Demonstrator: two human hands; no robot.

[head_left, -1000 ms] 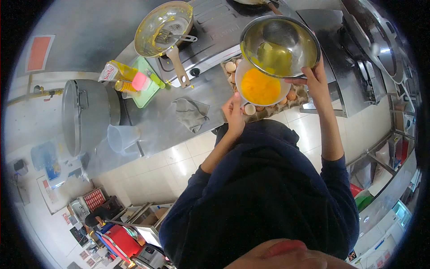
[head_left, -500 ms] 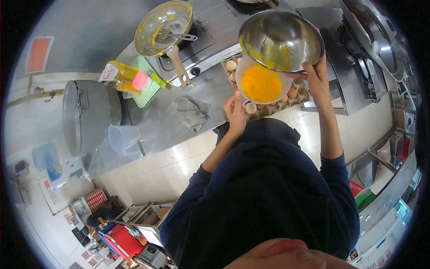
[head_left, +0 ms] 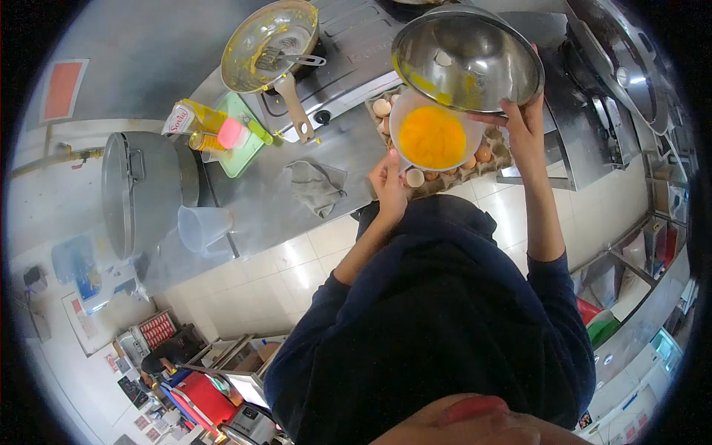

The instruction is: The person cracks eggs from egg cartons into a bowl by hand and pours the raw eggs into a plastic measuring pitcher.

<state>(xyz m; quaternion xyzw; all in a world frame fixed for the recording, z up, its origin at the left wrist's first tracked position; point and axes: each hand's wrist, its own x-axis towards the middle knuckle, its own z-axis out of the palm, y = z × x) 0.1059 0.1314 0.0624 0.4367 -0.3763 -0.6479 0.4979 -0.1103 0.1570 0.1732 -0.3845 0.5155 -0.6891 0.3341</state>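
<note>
The right hand (head_left: 525, 122) grasps the rim of a steel bowl (head_left: 471, 48), which tips over the near side of the stove with its lower lip above a white bowl (head_left: 406, 111). The left hand (head_left: 389, 176) holds the white bowl's edge between thumb and fingers. A second ago a yellow pool covers much of the steel bowl's inside; now only streaks are left (most of them along the lower left rim), and the bowl is tilted more steeply and sits a little higher in view. The orange-yellow egg mixture (head_left: 432, 137) lies in the white bowl, which is over an egg carton (head_left: 504, 159); whether it rests on the carton is hard to tell. The left hand and the white bowl stay nearly where they are earlier. On the desk (head_left: 259, 215), the grey cloth (head_left: 317, 187) and the pan (head_left: 241, 63) on the stove (head_left: 352, 44) look unchanged.
</note>
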